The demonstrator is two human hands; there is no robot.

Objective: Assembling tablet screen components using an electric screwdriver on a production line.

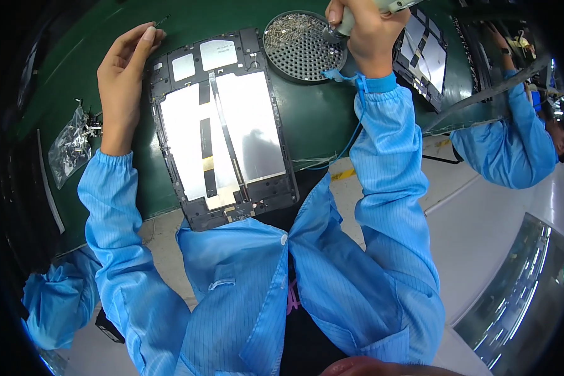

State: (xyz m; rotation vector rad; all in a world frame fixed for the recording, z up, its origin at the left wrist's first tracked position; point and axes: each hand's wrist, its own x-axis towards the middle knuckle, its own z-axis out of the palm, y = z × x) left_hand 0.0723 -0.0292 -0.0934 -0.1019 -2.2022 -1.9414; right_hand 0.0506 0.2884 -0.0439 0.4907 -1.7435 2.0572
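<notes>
In front of me on the green bench lies an opened tablet (254,125), its silver battery plates and dark ribbon cables bared. My left hand (124,78) is beside its upper left corner, thumb and fingers pinched on a small thin dark strip (163,20). My right hand (371,41) wraps round a pale electric screwdriver (395,5). The screwdriver's nose points down at a round perforated tray (301,67), which holds many small screws heaped at its upper left. Its tip is too small to make out.
A second opened tablet (423,56) lies right of my right wrist. A clear plastic bag (72,147) with small parts sits left of my left forearm. A blue cord (356,128) hangs from my right cuff. Co-workers in blue sleeves (514,147) are on both sides.
</notes>
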